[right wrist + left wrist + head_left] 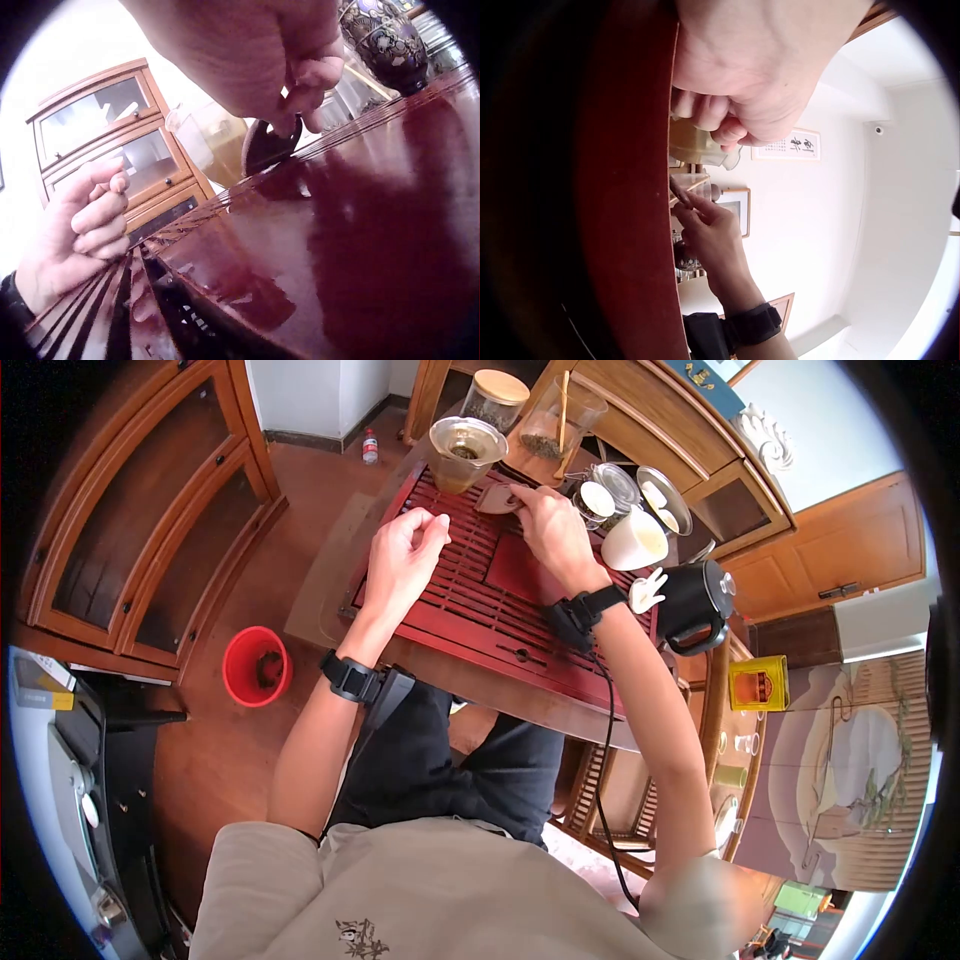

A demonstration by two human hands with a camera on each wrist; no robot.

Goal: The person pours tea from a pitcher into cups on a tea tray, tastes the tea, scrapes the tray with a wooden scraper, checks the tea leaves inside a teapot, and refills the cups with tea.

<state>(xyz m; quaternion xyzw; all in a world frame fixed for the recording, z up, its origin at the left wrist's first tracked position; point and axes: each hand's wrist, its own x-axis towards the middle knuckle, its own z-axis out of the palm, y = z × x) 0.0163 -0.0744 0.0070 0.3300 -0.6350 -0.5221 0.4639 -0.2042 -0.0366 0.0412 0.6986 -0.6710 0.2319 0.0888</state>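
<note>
My right hand (560, 530) pinches a flat, brownish disc-like piece (495, 499) by its edge, close over the far part of the slatted red tea tray (450, 610). In the right wrist view the dark disc (264, 150) stands tilted on edge under my fingers. My left hand (403, 555) lies at the tray's left side, fingers curled in and thumb against them, with nothing showing in its grasp. Just beyond it stands a glass pitcher (455, 485) of amber liquid, topped by a strainer (466, 442) with dark leaves.
A wooden-lidded jar (500, 387) and a clear tea holder (580, 410) stand behind the tray. On its right are a white cup (636, 540), a white hand-shaped figurine (648, 591) and a black kettle (695, 600). A red bin (257, 666) sits on the floor at left.
</note>
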